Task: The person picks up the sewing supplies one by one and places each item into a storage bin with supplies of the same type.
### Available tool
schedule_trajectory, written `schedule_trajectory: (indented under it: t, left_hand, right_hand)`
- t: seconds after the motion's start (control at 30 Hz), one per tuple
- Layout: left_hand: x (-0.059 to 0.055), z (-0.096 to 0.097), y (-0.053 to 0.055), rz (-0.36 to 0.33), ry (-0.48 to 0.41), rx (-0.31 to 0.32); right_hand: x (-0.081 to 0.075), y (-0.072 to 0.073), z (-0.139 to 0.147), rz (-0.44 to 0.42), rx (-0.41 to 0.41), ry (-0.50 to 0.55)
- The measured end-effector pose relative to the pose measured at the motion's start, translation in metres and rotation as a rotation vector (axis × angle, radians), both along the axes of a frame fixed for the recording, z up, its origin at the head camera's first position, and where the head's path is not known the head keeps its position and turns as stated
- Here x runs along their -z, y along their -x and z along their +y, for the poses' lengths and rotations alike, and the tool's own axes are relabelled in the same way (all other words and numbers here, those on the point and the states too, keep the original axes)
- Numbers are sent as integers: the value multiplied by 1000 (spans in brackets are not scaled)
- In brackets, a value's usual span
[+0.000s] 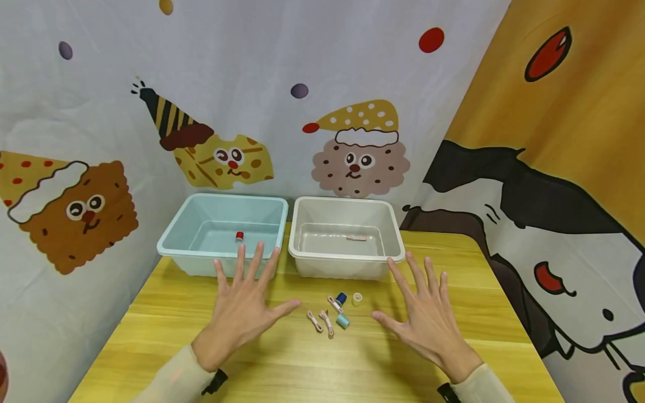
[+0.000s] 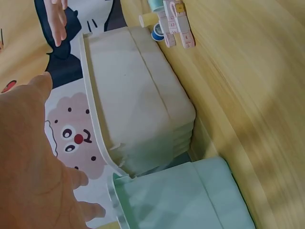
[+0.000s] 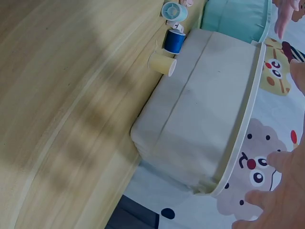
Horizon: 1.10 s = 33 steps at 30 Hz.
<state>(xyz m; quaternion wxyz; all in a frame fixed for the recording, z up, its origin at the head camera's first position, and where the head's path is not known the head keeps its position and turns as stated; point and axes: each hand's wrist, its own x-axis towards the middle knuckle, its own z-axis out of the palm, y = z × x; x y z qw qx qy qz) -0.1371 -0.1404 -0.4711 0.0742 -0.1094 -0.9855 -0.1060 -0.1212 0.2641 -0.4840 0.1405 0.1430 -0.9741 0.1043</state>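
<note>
My left hand [image 1: 241, 309] is held over the table with fingers spread, in front of the light blue bin [image 1: 221, 254]. Fingers also spread, my right hand [image 1: 427, 318] hovers to the right of a small group of sewing things. That group has a navy thread spool [image 1: 341, 298], a cream thread spool [image 1: 357, 299], a pale teal thread spool [image 1: 343, 321] and three folded tape measures [image 1: 327, 324]. Printed numbers show on a tape measure [image 2: 172, 24] in the left wrist view. Neither hand holds anything.
A red thread spool [image 1: 239, 236] lies inside the blue bin. Beside that bin stands a white bin [image 1: 345, 266] with a folded pinkish tape measure [image 1: 356, 238] in it. Both bins are at the back of the wooden table [image 1: 302, 369], against a cartoon-printed curtain [image 1: 242, 56].
</note>
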Motion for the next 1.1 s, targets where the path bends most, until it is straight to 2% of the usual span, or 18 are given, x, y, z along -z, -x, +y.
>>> schedule_trajectory:
  t: [0.3,0.67,0.87,1.1]
  left_hand:
    - [-4,-6,7,7,-4,-6]
    - [-7,-18,16,5,-34,-29]
    - [-6,-28,25,18,-47,-47]
    - [-5,-42,34,-3,-61,-74]
  right_hand:
    - [0,5,0,63,-32,1]
    - [3,13,-3,158,-110,29]
    - [7,16,-6,171,-127,71]
    - [12,19,-8,157,-143,99]
